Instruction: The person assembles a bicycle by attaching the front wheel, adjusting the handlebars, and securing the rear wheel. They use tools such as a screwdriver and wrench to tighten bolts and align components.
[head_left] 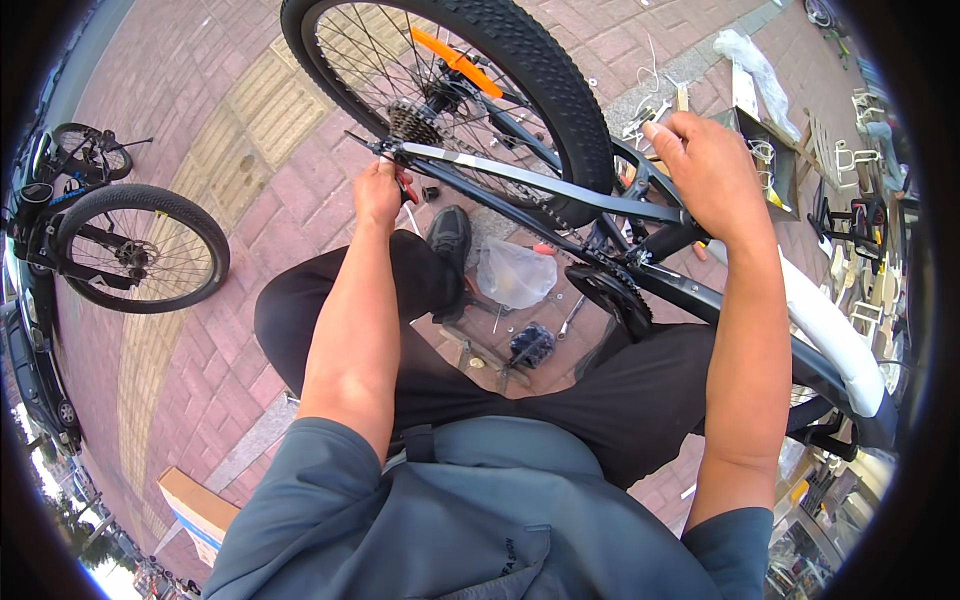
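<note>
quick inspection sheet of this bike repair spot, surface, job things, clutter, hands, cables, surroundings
surface: red brick paving with a yellow tactile strip.
job's things: upturned bicycle frame; rear wheel with cassette and orange reflector.
clutter: clear plastic bag, small tools and parts on the ground; cardboard box.
grippers: left hand at the rear axle with a red-handled tool; right hand on the frame by the crank.
cables: white ties or wires lying loose.
surroundings: second bicycle at left, white racks at right.
</note>
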